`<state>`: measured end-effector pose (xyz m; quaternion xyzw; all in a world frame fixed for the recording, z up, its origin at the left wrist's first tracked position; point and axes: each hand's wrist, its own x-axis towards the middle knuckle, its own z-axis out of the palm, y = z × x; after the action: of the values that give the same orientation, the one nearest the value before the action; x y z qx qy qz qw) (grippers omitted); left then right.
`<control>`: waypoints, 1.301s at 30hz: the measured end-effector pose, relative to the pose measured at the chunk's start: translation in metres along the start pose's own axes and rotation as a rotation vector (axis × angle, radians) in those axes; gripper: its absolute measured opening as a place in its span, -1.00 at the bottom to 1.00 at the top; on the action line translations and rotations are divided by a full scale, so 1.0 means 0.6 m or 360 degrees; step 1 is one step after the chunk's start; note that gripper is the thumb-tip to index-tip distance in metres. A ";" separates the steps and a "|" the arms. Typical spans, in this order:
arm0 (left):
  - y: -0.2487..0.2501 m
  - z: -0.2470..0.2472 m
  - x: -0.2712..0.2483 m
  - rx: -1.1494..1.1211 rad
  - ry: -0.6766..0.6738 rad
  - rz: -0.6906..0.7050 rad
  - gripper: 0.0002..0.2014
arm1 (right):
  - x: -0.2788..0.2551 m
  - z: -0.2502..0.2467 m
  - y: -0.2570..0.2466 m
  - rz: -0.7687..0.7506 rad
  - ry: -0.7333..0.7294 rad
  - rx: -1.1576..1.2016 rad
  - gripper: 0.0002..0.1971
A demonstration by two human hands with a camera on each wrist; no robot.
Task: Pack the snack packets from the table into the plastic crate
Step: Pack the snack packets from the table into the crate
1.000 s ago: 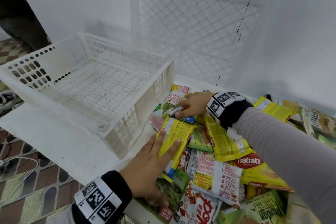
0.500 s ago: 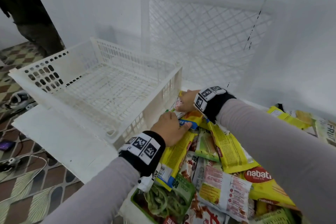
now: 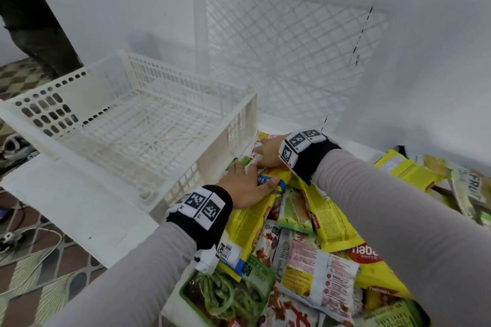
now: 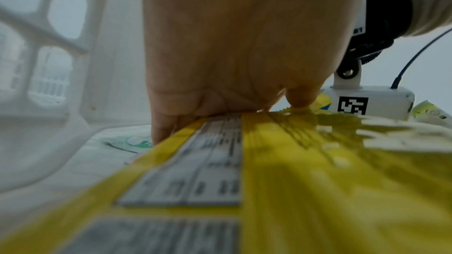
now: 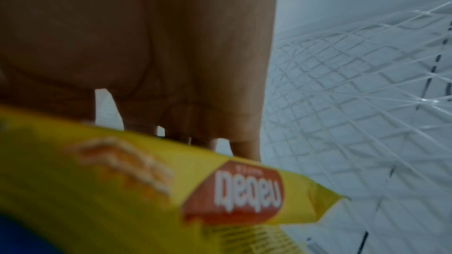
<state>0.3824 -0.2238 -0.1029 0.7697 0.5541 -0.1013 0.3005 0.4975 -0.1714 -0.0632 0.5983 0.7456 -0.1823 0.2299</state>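
Observation:
The white plastic crate (image 3: 87, 93) stands on the left of the table with nothing in it; its wall (image 4: 102, 65) fills the left of the left wrist view. Snack packets lie piled right of it. My left hand (image 3: 245, 180) lies on a long yellow packet (image 3: 247, 223). In the left wrist view its fingers (image 4: 166, 123) bend down over that packet's (image 4: 293, 181) far end and the thumb presses on top. My right hand (image 3: 268, 150) reaches to the packets against the crate's side. Its spread fingers (image 5: 244, 142) point down behind a yellow Nabati packet (image 5: 171, 200), fingertips hidden.
A white lattice tray (image 3: 292, 48) leans on the wall behind the pile. More packets (image 3: 318, 273) spread right and toward me, among them a green bean pack (image 3: 225, 297). The table's front edge (image 3: 79, 210) drops to a patterned floor with cables (image 3: 26, 241).
My left hand slid forward off the near part of the pile to sit beside my right hand by the crate wall. The right hand moved closer to the crate.

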 end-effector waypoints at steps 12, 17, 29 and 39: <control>0.009 0.000 -0.010 -0.0033 -0.0054 0.0174 -0.20 | -0.031 0.008 -0.007 0.0142 0.0018 0.0122 -0.54; 0.007 -0.002 -0.019 -0.0148 0.0007 0.0236 -0.23 | -0.031 0.016 -0.007 0.0195 0.0136 0.0152 -0.56; -0.002 0.018 -0.029 -0.0101 -0.0047 0.0072 -0.12 | -0.031 -0.047 -0.008 0.0126 0.0472 0.1573 -0.56; -0.011 0.014 -0.031 -0.0140 -0.0039 0.0061 -0.29 | -0.026 -0.053 -0.073 -0.0054 -0.0015 0.2995 -0.48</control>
<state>0.3708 -0.2420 -0.1026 0.7649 0.5395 -0.0804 0.3427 0.4536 -0.1762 -0.0285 0.5265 0.2997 -0.7156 -0.3477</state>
